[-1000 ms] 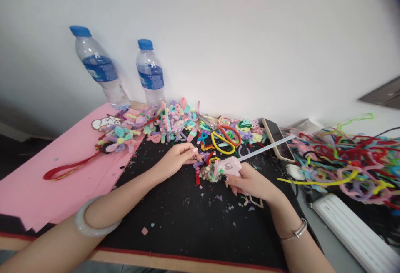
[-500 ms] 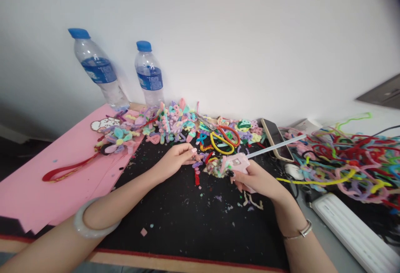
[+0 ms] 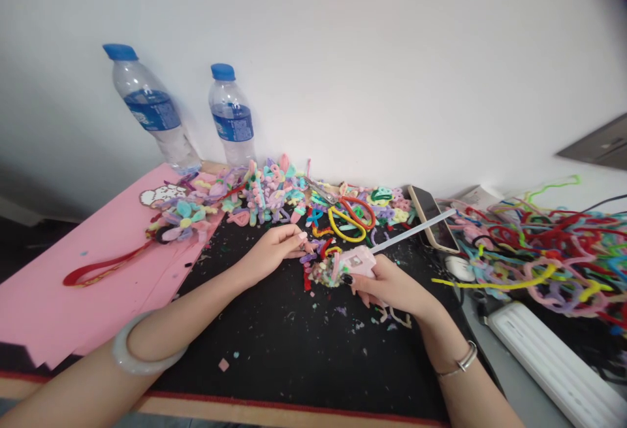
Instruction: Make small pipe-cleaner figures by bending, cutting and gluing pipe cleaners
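My right hand (image 3: 379, 284) is wrapped round a pink hot glue gun (image 3: 360, 263). A long translucent glue stick (image 3: 414, 230) juts from its back end, and its nozzle end is crusted with coloured fluff. My left hand (image 3: 281, 248) is closed in a pinch close to the glue gun's tip. What lies between its fingertips is too small to make out. Purple and red pipe cleaner bits (image 3: 307, 280) show just beside and below those fingertips. Behind the glue gun lies a pair of scissors (image 3: 347, 221) with yellow and orange handles.
Pipe cleaner flowers and shapes (image 3: 274, 193) are heaped along the wall. Two water bottles (image 3: 232, 121) stand at the back left, near pink sheets (image 3: 112, 238) with a red strap (image 3: 105, 271). On the right are a phone (image 3: 434, 219), loose pipe cleaners (image 3: 533, 245) and a white power strip (image 3: 548, 349).
My right hand has brought the glue gun left, nearer my left fingertips, and its tip now partly covers the red bit. My left hand has hardly moved.
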The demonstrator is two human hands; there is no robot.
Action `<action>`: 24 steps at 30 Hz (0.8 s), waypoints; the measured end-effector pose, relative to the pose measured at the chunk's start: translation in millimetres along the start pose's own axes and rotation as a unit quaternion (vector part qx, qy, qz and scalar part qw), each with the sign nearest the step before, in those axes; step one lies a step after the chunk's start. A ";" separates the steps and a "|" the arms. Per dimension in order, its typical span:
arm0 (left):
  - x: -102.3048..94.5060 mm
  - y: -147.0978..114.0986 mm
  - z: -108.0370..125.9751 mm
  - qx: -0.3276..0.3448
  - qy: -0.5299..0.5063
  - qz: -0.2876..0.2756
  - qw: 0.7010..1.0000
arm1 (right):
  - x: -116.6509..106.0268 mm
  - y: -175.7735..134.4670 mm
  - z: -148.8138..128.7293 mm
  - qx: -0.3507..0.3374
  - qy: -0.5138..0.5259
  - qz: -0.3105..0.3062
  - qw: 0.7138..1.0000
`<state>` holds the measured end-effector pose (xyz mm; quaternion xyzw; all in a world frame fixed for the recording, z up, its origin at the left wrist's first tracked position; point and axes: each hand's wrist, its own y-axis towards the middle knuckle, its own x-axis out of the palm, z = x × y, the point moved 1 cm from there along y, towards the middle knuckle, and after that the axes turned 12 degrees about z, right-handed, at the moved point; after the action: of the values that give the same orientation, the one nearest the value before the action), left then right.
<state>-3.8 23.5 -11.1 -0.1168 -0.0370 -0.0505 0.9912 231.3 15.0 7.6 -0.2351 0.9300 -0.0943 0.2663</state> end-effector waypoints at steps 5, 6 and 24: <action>0.6 -0.6 1.3 -0.002 0.004 0.001 1.000 | -0.2 0.1 1.6 -0.003 0.004 0.002 1.000; 0.9 -0.8 1.7 -0.003 0.004 0.002 1.000 | -0.2 0.2 2.5 -0.001 0.004 0.004 1.000; 1.6 -0.1 1.0 -0.001 0.001 -0.002 1.000 | -1.4 -1.5 -1.9 -0.005 -0.033 0.004 0.999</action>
<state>-2.2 23.6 -10.0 -0.1178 -0.0363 -0.0526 0.9910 231.9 14.4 10.2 -0.2353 0.9223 -0.0809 0.2958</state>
